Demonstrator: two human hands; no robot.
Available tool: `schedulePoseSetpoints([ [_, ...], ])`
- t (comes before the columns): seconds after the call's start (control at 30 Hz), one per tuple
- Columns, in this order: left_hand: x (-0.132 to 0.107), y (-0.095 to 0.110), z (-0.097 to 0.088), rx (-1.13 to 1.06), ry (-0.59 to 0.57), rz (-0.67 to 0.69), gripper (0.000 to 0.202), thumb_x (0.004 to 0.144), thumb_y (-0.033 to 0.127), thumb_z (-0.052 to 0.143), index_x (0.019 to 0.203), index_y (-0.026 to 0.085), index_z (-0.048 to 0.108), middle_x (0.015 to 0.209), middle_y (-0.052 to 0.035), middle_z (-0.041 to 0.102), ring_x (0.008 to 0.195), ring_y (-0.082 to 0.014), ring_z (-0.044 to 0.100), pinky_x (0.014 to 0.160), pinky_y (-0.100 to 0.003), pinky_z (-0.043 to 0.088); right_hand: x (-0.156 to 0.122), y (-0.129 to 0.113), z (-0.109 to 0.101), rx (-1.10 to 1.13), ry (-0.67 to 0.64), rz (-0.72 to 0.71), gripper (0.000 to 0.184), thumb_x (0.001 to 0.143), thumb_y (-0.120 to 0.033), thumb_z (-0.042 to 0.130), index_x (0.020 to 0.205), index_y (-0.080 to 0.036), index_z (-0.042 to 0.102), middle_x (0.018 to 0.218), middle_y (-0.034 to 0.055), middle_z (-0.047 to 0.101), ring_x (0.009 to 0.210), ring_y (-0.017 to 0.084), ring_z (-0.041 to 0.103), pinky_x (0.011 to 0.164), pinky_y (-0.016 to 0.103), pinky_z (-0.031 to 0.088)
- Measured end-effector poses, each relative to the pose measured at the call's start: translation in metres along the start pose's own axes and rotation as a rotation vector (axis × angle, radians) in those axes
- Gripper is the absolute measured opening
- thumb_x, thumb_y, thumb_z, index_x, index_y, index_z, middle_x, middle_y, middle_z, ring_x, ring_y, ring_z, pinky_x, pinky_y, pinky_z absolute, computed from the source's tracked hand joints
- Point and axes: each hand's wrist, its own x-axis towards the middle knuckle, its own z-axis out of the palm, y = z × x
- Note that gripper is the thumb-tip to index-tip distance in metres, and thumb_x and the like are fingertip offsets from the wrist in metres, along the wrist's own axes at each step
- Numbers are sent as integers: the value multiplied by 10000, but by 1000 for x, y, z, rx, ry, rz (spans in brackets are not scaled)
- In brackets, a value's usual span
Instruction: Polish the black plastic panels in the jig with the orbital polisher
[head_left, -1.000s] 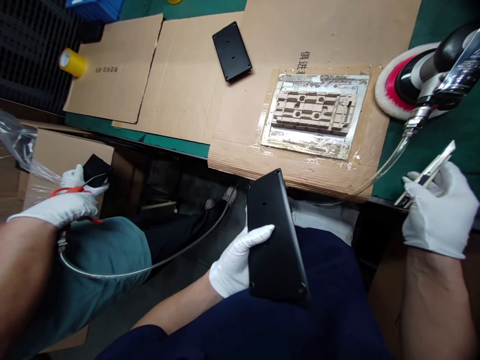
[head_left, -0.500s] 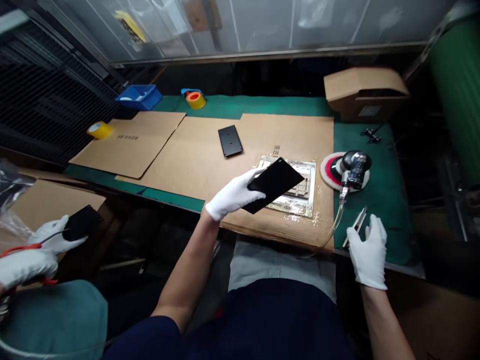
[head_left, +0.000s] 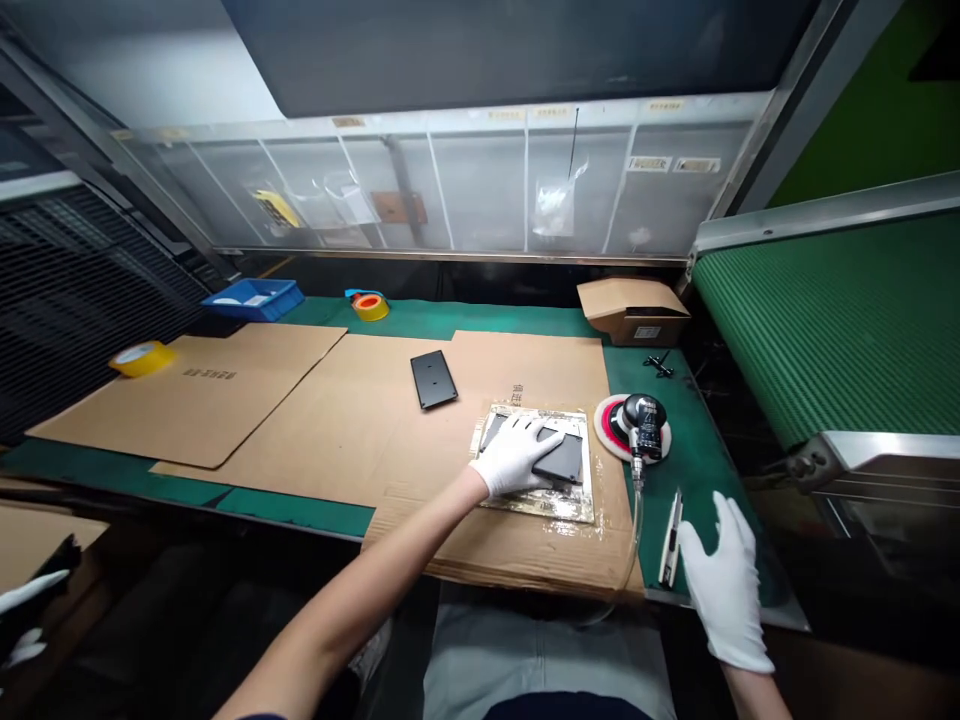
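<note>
While a black plate (head_left: 560,459) lies on the taped-down fixture (head_left: 588,482), the left hand (head_left: 516,457) spreads across it; whether that hand grips or merely rests, I cannot tell. Brown cardboard (head_left: 315,430) surrounds the fixture, over a green bench top (head_left: 701,450). Farther right, the right hand (head_left: 721,575) is released, fingers apart, beside a utility knife (head_left: 670,545). Behind hangs a pocketed panel (head_left: 480,195); a green conveyor belt (head_left: 847,320) stands at right.

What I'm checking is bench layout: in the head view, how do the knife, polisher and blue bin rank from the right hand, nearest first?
1. Knife, just left of the right hand.
2. Polisher, farther back, slightly left.
3. Blue bin, far back left.
</note>
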Motion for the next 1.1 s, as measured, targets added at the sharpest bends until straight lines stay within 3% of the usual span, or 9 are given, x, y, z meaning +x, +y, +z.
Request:
schedulePoseSetpoints([
  [0.1,-2,4,8,12,-33,-97,864,861,763,679,1572,298,522,1344,-204,613,1180,-419,606,1014,-550,490,31,-28,17,18,7,-106,855,907,-576,500,1547,-10,508,1604,276,440,1517,404,421,1296,540,322],
  [0.23,12,4,0,-16,-130,-158,983,781,819,706,1580,278,521,1292,-218,634,1118,-446,638,941,-552,523,81,-58,43,-29,17,-204,797,911,-494,454,1519,17,519,1609,293,416,1542,392,376,1298,526,302],
  [0.4,7,10,12,-47,-86,-159,1091,708,912,686,1583,284,513,1355,-224,620,1213,-477,600,1039,-623,465,114,-72,58,-167,-80,-166,791,930,-510,459,1568,-43,471,1635,270,382,1539,400,359,1259,530,337],
  [0.6,2,16,32,-37,79,-165,1095,683,937,691,1537,267,546,1477,-208,568,1371,-452,512,1179,-633,357,138,-102,72,-404,-330,37,982,892,-668,612,1670,-189,251,1367,247,532,1167,406,676,951,502,552],
  [0.77,-2,10,34,-127,83,-118,1065,766,911,639,1560,211,523,1594,-209,507,1496,-452,428,1273,-649,262,162,-124,77,-497,-369,54,492,890,-384,645,1331,-165,643,1203,217,589,1000,373,709,793,434,560],
  [0.83,-8,6,33,-262,120,-161,936,913,804,561,1614,192,454,1683,-190,424,1574,-391,364,1314,-578,259,163,-129,71,-439,-382,-13,420,897,-376,641,1273,-193,686,1177,171,605,986,326,697,824,412,558],
  [0.93,-10,-1,22,-520,298,-368,676,1095,546,311,1674,199,338,1752,-128,331,1631,-249,302,1335,-465,296,147,-146,68,-299,-384,-231,443,918,-435,646,1312,-238,692,1170,124,606,962,264,673,880,380,556],
  [1.03,3,-5,-5,-637,520,-440,620,1104,429,262,1662,177,357,1757,-111,326,1634,-205,295,1344,-422,297,114,-182,81,-247,-606,-543,361,891,-359,707,1216,-206,741,1114,117,651,906,221,663,864,331,550],
  [1.1,16,-7,-26,-650,537,-393,574,1087,421,345,1578,169,500,1673,-114,479,1570,-221,422,1320,-398,348,92,-210,97,-297,-772,-655,344,884,-317,762,1189,-161,735,1091,117,687,915,206,669,863,319,556],
])
